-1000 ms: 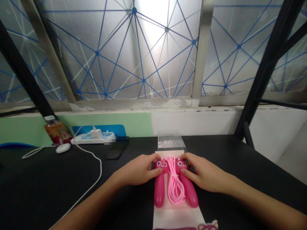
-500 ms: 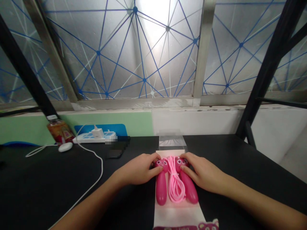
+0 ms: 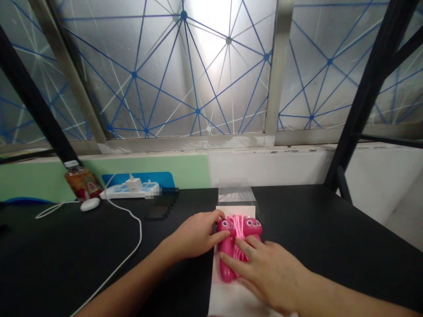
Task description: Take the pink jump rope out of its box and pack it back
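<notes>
A pink jump rope lies on a white card [image 3: 221,299], its cord [image 3: 238,225] bundled between two darker pink handles with animal-face heads. My left hand [image 3: 200,235] grips the left handle [image 3: 226,259] at its head, thumb in front and a finger at the top. Across the cord and the lower part of the right handle [image 3: 253,226] lies my right hand [image 3: 271,268], fingers stretched out, one fingertip on the left handle. It hides most of the right handle and the cord's lower loops.
Behind the card lies a clear plastic sleeve [image 3: 235,194] on the black table [image 3: 317,220]. At the back left are a bottle [image 3: 82,180], a power strip [image 3: 115,190] with a white charger [image 3: 134,185], a white cable [image 3: 140,229] and a dark phone [image 3: 160,209].
My right hand has left the right handle's head and moved down and left over the handles and cord. The handles are closer together. My left hand stays at the left head.
</notes>
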